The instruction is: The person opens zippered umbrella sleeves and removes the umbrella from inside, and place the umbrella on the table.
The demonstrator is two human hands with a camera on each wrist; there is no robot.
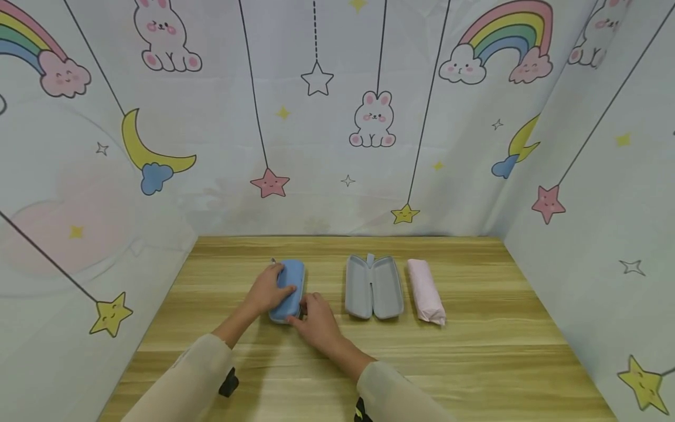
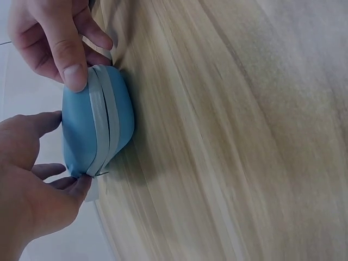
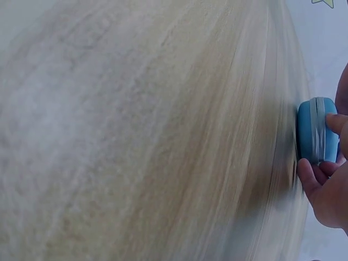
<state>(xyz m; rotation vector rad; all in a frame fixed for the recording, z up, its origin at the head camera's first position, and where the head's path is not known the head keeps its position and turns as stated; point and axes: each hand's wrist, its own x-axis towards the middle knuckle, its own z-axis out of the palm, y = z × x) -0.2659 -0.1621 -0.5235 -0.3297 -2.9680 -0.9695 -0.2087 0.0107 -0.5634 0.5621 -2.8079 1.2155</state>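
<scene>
A blue zip-up glasses case [image 1: 292, 281] lies lengthwise on the table, its lid down. My left hand [image 1: 268, 288] grips it from the left, thumb across the top. At the near right corner, my right hand [image 1: 320, 325] pinches the edge with thumb and fingers. Seen from the left wrist, a pale grey zip band [image 2: 100, 117] runs round the case, with a narrow dark slit between its two strips. The right wrist view shows the case [image 3: 305, 130] at the far right, fingers on both its ends; the zip pull is hidden there.
Right of my hands, a grey case [image 1: 387, 287] lies spread open, with a strap tab at its far end. Beside it rests a pink wrapped packet [image 1: 425, 290]. The wood-grain table [image 1: 474, 363] meets a patterned cloth wall [image 1: 327, 211] at the back and sides.
</scene>
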